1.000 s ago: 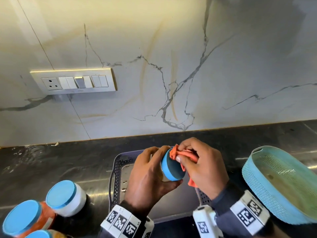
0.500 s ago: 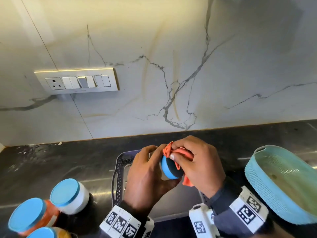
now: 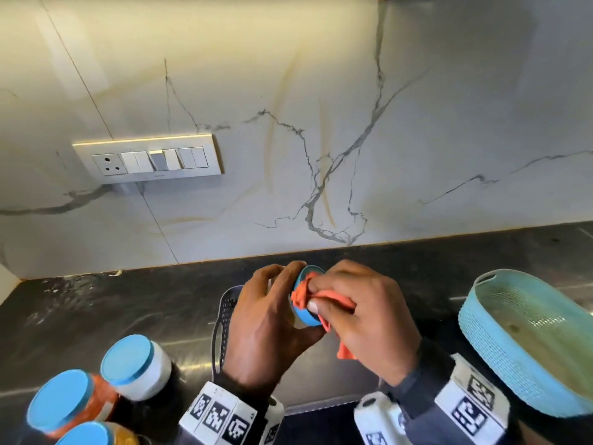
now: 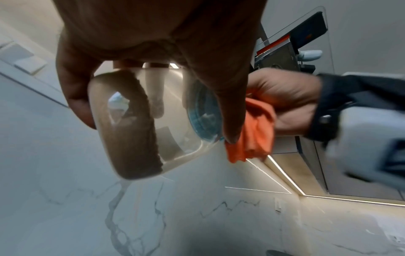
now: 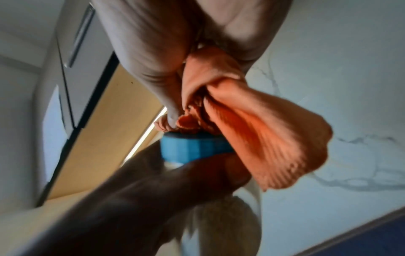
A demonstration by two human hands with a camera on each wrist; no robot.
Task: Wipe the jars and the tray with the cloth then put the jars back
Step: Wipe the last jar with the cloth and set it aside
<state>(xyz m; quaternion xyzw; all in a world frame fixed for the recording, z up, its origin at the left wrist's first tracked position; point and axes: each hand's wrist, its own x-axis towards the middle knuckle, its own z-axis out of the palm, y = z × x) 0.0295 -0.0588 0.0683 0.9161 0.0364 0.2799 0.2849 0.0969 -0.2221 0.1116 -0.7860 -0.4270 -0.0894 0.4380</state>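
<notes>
Held jar [image 3: 308, 317], clear with a blue lid [image 3: 305, 274], tipped on its side above the grey tray [image 3: 228, 303], lid facing the person's right. Left hand [image 3: 266, 326]: fingers and thumb curled round the jar's body, gripping it off the counter. Right hand [image 3: 369, 319]: fingers bunched round an orange cloth [image 3: 303, 292], pressing it against the top of the lid; a loose tail of cloth hangs below the hand. From the left wrist, the jar [image 4: 142, 121] shows as see-through with the cloth [image 4: 252, 136] just past the lid; from the right wrist, the cloth [image 5: 252, 131] is wadded on the blue lid [image 5: 195, 149]. Grey tray: on the dark counter [image 3: 112, 316], beneath both hands, mostly hidden by them. Three more blue-lidded jars at the left near corner of the counter: one white [image 3: 138, 367], one orange [image 3: 69, 403], one partly cut off by the frame edge [image 3: 93, 436]. Teal basket [image 3: 526, 345]: right side, tilted. Switch panel [image 3: 147, 160] on the marble wall.
</notes>
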